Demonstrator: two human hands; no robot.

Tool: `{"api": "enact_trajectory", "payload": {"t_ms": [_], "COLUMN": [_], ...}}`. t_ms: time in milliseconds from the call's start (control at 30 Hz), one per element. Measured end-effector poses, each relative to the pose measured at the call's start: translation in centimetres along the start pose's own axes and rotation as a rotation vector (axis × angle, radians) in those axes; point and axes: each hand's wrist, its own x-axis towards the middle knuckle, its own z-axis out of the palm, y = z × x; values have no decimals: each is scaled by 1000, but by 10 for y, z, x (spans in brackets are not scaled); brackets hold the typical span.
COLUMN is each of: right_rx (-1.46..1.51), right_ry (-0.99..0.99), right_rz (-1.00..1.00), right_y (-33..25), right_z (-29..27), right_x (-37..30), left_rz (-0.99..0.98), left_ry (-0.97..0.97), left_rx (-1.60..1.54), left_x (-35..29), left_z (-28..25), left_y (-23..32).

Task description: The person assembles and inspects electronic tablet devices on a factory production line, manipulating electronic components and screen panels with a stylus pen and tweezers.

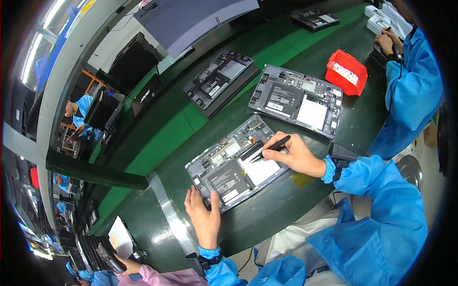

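Note:
In front of me, an opened laptop base [228, 178] lies on the green bench, its battery, circuit board and a bright white panel exposed. My left hand [204, 217] grips its near left corner, thumb on the front edge and fingers along the side. Black tweezers [281, 143] are pinched in my right hand [298, 156] over the right half of the base. Their tips reach down by the white panel [260, 170]; whether they touch it or hold anything, I cannot tell. A second opened laptop base [296, 102] lies just beyond my right hand.
Farther back, another opened unit [219, 78] rests on a dark slab. A red bin [347, 71] with small pale pieces stands at right, near a co-worker in blue [414, 86]. At lower left, a pink-sleeved person's hand [128, 266] holds a dark device. A dark padded bar [98, 172] juts over the bench.

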Motion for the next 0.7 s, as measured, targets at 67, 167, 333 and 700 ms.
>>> {"api": "enact_trajectory", "payload": {"t_ms": [67,167,333,700], "right_rx": [112,268,340,353], "right_ry": [-1,29,-27,35], "right_rz": [27,40,20,-104], "right_y": [-3,-1,-8,-13], "right_z": [-2,-8,-12,-27], "right_x": [2,3,0,-3], "left_rz": [-55,-289,-467,-611], "left_ry": [38,55,246,333], "left_rx": [-290,-1467,-1739,-1813], "left_x": [0,-1,10,213], "left_z": [2,-13,-5,0], "left_y": [6,45,57,-161]}}
